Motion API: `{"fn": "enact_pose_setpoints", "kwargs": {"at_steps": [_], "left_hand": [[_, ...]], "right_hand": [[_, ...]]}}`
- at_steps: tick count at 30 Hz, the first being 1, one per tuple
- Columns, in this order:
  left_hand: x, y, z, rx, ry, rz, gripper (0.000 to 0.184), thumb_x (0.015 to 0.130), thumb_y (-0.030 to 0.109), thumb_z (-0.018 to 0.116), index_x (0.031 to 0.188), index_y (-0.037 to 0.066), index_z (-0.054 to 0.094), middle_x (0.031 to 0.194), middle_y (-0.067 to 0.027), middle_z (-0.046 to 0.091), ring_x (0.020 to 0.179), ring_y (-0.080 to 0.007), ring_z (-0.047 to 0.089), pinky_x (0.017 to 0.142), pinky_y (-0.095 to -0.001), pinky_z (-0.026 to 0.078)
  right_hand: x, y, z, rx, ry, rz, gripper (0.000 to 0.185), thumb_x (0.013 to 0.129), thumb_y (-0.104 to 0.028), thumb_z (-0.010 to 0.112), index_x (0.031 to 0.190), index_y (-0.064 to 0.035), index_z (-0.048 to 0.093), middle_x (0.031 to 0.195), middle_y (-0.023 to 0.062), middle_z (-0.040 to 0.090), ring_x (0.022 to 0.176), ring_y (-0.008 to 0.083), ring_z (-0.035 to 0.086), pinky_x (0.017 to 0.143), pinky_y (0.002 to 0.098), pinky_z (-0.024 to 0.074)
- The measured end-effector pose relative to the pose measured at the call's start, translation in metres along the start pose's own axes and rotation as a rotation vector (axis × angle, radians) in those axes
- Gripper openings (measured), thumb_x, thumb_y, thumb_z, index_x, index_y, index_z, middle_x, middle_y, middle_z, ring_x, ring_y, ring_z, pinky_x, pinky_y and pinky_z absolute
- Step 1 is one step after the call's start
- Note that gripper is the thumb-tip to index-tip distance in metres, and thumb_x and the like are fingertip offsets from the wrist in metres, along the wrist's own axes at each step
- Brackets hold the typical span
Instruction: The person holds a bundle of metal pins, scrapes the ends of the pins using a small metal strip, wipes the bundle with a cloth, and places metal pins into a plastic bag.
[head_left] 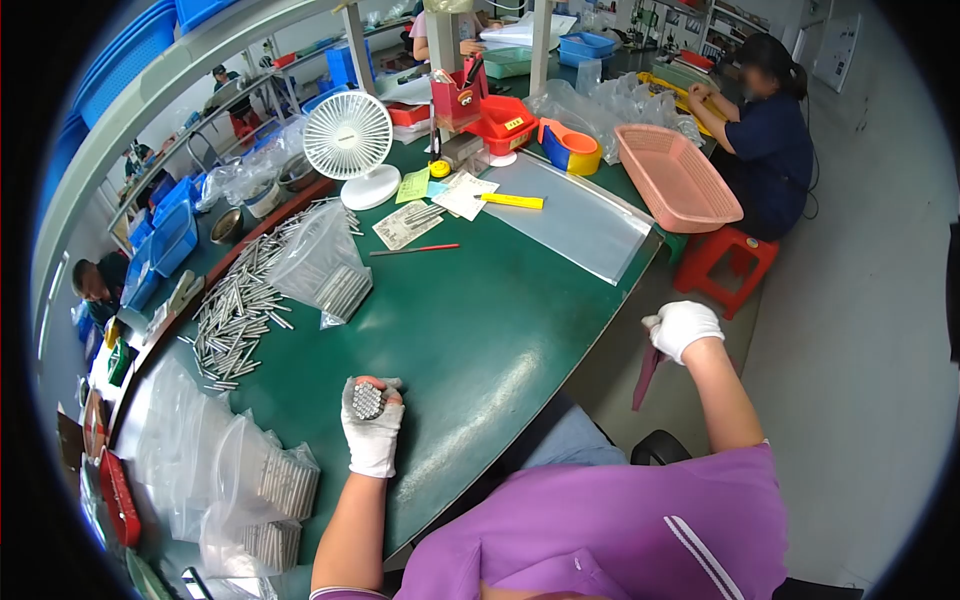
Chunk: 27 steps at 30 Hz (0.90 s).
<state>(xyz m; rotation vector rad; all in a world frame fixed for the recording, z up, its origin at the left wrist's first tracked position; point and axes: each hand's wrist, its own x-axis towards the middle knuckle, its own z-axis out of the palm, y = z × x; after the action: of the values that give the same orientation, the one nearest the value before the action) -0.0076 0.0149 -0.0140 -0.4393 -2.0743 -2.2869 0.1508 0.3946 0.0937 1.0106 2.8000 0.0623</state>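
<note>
My left hand (372,430), in a white glove with bare fingertips, is closed around a bundle of thin metal rods (368,401) over the green table (470,340). The rods' round ends face up. My right hand (685,329), also gloved, is curled closed off the table's right edge. A dark mauve strip (647,380) shows just below it; whether the fingers hold it I cannot tell. Left of centre lies a heap of loose metal rods (235,315). Beside the heap is a clear plastic bag (318,258) with stacked rods inside.
More bagged rods (285,485) stand at the lower left. A white fan (348,140), red bin (502,124), yellow cutter (513,201), red-handled file (415,249) and pink basket (670,180) lie toward the back. A co-worker (765,140) sits at the right beyond a red stool (727,262).
</note>
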Motion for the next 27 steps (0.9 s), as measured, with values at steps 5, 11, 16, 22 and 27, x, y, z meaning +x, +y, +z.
{"fn": "enact_pose_setpoints", "kwargs": {"at_steps": [5, 11, 16, 22, 27], "left_hand": [[0.001, 0.008, 0.005, -0.013, -0.005, -0.037, 0.024, 0.078, -0.010, 0.064, 0.094, 0.003, 0.053, 0.085, -0.0079, 0.061, 0.083, -0.0164, 0.063, 0.076, -0.0252, 0.050], [0.001, 0.016, 0.007, 0.021, -0.028, -0.052, 0.023, 0.078, -0.008, 0.065, 0.094, 0.005, 0.053, 0.085, -0.0066, 0.062, 0.078, -0.0115, 0.060, 0.072, -0.0235, 0.049], [-0.001, 0.016, 0.012, -0.049, -0.012, -0.029, 0.024, 0.078, -0.007, 0.066, 0.094, 0.005, 0.053, 0.086, -0.0079, 0.063, 0.079, -0.0136, 0.062, 0.077, -0.0256, 0.050], [-0.003, 0.011, 0.007, 0.071, -0.228, 0.089, 0.046, 0.090, 0.015, 0.054, 0.132, 0.006, 0.038, 0.124, -0.0082, 0.052, 0.122, -0.0212, 0.047, 0.102, -0.0338, 0.039], [0.006, 0.003, 0.001, 0.530, -0.356, 0.097, 0.038, 0.085, 0.010, 0.057, 0.121, 0.005, 0.048, 0.117, -0.0120, 0.055, 0.115, -0.0237, 0.052, 0.099, -0.0352, 0.041]], "right_hand": [[0.016, -0.011, -0.026, 0.252, 0.907, -0.228, 0.027, 0.084, -0.024, 0.060, 0.107, -0.0103, 0.063, 0.090, 0.0120, 0.065, 0.081, 0.0308, 0.060, 0.072, 0.0401, 0.0494], [0.097, -0.075, -0.002, -0.008, 0.843, -0.278, 0.045, 0.078, -0.034, 0.067, 0.113, -0.0071, 0.061, 0.115, 0.0158, 0.056, 0.102, 0.0337, 0.055, 0.088, 0.0462, 0.0444], [0.046, -0.201, -0.002, 0.546, 0.506, -1.192, 0.055, 0.080, -0.043, 0.065, 0.122, -0.0079, 0.057, 0.129, 0.0198, 0.050, 0.118, 0.0374, 0.050, 0.101, 0.0447, 0.0409], [-0.011, -0.290, 0.000, 0.817, -0.257, -1.634, 0.064, 0.080, -0.047, 0.066, 0.130, -0.0081, 0.052, 0.128, 0.0157, 0.053, 0.119, 0.0324, 0.051, 0.102, 0.0377, 0.0396], [-0.007, -0.297, 0.009, 0.852, -0.306, -1.590, 0.050, 0.082, -0.040, 0.064, 0.120, -0.0091, 0.060, 0.114, 0.0131, 0.058, 0.110, 0.0299, 0.056, 0.096, 0.0378, 0.0441]]}}
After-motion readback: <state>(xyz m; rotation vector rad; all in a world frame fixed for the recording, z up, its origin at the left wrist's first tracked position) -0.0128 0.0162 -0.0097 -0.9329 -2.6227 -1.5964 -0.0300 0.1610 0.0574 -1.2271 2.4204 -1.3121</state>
